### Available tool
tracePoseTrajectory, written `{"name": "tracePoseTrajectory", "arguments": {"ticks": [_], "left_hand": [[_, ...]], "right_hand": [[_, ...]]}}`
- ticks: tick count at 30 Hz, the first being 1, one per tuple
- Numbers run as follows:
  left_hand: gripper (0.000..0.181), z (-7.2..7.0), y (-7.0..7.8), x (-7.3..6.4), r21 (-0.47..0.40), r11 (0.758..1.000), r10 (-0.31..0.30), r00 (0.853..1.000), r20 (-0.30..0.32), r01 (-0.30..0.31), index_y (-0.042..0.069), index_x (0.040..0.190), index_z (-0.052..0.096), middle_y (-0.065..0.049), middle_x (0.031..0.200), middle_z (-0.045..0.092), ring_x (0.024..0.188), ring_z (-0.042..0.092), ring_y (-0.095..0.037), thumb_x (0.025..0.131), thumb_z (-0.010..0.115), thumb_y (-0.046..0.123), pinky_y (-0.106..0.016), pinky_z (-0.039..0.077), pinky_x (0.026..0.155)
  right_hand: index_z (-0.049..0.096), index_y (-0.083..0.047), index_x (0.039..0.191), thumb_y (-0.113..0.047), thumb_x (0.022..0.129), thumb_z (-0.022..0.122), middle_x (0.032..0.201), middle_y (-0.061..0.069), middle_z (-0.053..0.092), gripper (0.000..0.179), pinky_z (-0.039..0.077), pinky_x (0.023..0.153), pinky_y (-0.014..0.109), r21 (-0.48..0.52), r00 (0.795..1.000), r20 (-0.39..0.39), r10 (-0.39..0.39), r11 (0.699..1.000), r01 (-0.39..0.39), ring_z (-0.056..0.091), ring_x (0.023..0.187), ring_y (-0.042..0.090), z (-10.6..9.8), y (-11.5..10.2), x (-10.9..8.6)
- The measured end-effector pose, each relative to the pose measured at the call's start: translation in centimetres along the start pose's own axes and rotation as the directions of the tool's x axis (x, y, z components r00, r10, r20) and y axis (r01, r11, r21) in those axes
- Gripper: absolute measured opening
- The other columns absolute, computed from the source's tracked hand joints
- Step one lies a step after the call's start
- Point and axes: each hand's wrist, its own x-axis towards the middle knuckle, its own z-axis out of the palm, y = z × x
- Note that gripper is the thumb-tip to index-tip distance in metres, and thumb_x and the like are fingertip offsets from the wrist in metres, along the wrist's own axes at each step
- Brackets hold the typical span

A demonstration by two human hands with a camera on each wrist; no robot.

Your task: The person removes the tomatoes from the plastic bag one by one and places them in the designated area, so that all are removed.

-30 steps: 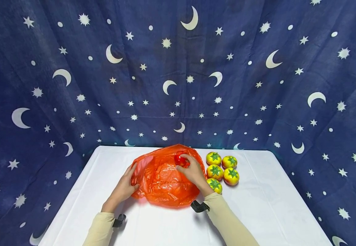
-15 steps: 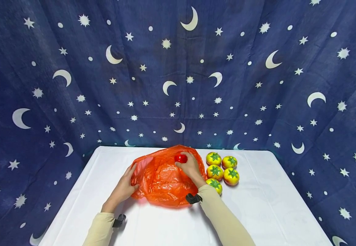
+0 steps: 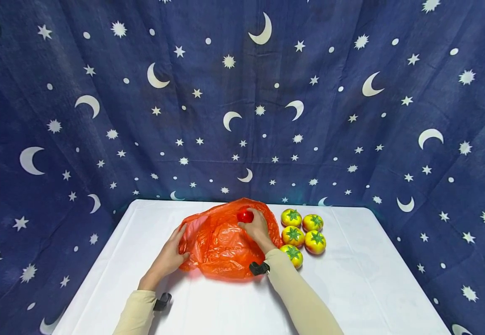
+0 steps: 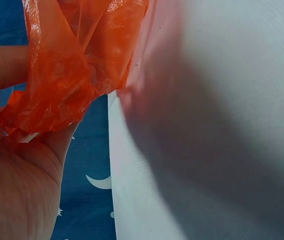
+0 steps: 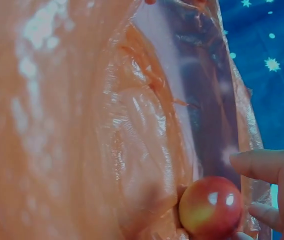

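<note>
An orange-red plastic bag [image 3: 223,249] lies spread and crumpled on the white table, its mouth gaping upward. At its left rim my left hand [image 3: 168,256] holds the film; in the left wrist view the bag [image 4: 57,90] bunches between thumb and fingers. My right hand [image 3: 257,229] reaches over the right part of the bag and grips a shiny, round red tomato [image 3: 244,216]. The right wrist view has the tomato [image 5: 209,207] red with a yellow patch against the bag's inner wall, a straight finger [image 5: 259,165] standing off above it.
Several yellow tomatoes with green star-shaped tops [image 3: 292,235] stand grouped right of the bag, close beside the right wrist. A dark blue curtain [image 3: 267,125] with moons and stars hangs behind the table [image 3: 372,279]. Black straps [image 3: 259,268] sit at the wrists.
My right forearm has swung a little left, and its fingers now lie more to the tomato's right, so more red shows. The left hand has stayed at the bag's rim.
</note>
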Motion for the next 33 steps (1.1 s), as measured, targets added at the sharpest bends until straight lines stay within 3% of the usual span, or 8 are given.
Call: {"name": "tracePoseTrajectory", "arguments": {"ticks": [9,23,33], "left_hand": [[0.092,0.2,-0.4,-0.2,0.017,1.0,-0.004,1.0,-0.01,0.004,0.003,0.156,0.021,-0.022,0.16,0.022,0.142,0.032,-0.049,0.078,0.07,-0.002,-0.06,0.03,0.114],[0.091,0.3,-0.2,-0.2,-0.024,1.0,0.001,1.0,-0.008,-0.001,0.001,0.155,0.023,-0.023,0.16,0.022,0.143,0.031,-0.048,0.077,0.069,-0.003,-0.059,0.028,0.116],[0.092,0.3,-0.2,-0.1,-0.017,1.0,-0.003,1.0,0.002,0.003,0.002,0.156,0.021,-0.022,0.161,0.021,0.143,0.031,-0.048,0.078,0.069,-0.004,-0.058,0.027,0.117]], "right_hand": [[0.059,-0.005,0.13,-0.019,0.075,0.081,0.128,0.022,0.054,0.062,0.047,0.104,0.05,-0.014,0.999,-0.041,0.033,0.999,-0.033,0.056,0.116,0.039,0.9,0.4,0.1],[0.045,-0.011,0.14,-0.025,0.075,0.083,0.134,0.018,0.059,0.076,0.043,0.109,0.048,0.023,0.985,-0.12,0.125,0.992,-0.124,0.055,0.123,0.037,2.7,0.9,1.2],[0.05,-0.012,0.135,-0.024,0.074,0.084,0.13,0.017,0.063,0.071,0.046,0.105,0.049,0.001,0.979,-0.165,0.12,0.993,-0.121,0.058,0.12,0.037,2.9,1.1,1.2]]}}
